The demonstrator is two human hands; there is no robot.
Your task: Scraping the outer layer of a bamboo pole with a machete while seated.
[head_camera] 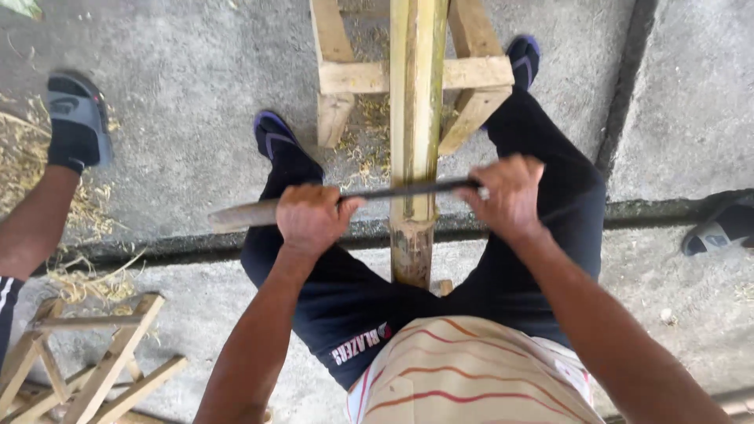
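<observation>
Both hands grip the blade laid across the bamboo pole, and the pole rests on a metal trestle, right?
Not quite: the trestle is wooden, not metal, as the head view shows. Both the left hand and right hand do grip the blade across the bamboo pole.

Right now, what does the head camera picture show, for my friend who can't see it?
Two hands, left hand and right hand, grip a long blade laid across a bamboo pole. The pole rests on a wooden stand between the person's legs, over concrete. Another person's leg stands at the left, near a second stand.
</observation>
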